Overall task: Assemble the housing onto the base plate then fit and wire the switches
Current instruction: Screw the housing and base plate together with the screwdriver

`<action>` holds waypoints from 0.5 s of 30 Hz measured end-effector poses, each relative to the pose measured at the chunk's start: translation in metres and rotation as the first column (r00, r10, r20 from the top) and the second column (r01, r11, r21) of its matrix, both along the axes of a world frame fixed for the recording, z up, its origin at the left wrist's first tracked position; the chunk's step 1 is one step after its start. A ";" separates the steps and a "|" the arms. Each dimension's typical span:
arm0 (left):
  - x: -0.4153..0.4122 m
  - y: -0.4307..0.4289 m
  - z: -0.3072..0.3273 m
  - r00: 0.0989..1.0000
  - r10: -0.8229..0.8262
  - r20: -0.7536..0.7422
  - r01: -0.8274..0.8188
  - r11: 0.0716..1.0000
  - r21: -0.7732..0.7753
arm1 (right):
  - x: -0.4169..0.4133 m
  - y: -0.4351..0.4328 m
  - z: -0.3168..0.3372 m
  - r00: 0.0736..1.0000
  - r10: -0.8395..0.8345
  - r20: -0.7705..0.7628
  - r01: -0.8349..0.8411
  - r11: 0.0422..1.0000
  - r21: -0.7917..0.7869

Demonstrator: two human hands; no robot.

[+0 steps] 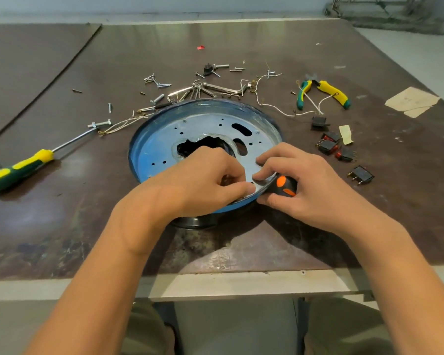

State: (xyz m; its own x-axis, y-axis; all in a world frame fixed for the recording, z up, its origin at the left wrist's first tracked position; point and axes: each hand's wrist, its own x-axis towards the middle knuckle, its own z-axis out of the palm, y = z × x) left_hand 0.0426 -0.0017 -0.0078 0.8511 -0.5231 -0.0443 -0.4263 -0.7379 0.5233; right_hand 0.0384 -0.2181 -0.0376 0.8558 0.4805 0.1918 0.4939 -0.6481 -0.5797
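A round blue housing (149, 139) lies on the table with a silver perforated base plate (190, 129) inside it. My left hand (205, 180) rests on the plate's near edge, fingers curled and pinching something too small to make out. My right hand (300, 185) grips a black and orange screwdriver handle (286, 185) at the housing's near right rim. Several black and red rocker switches (330, 146) lie to the right of the housing. White wires (274, 107) lie behind it.
A yellow and green screwdriver (18, 169) lies at the left. Yellow and green pliers (323, 92) lie at the back right. Loose screws and metal brackets (190, 90) are scattered behind the housing. Paper scraps (410, 101) sit far right. The table's front edge (215, 280) is near me.
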 end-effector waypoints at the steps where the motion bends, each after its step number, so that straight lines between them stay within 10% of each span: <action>1: 0.000 0.000 0.000 1.000 0.017 -0.004 -0.017 1.000 -0.018 | 0.000 0.000 0.000 1.000 0.001 -0.002 -0.001 1.000 0.002; 15: 0.001 0.000 0.005 0.982 -0.063 -0.177 0.046 0.994 -0.099 | 0.001 -0.001 -0.001 1.000 0.010 -0.003 -0.010 1.000 0.011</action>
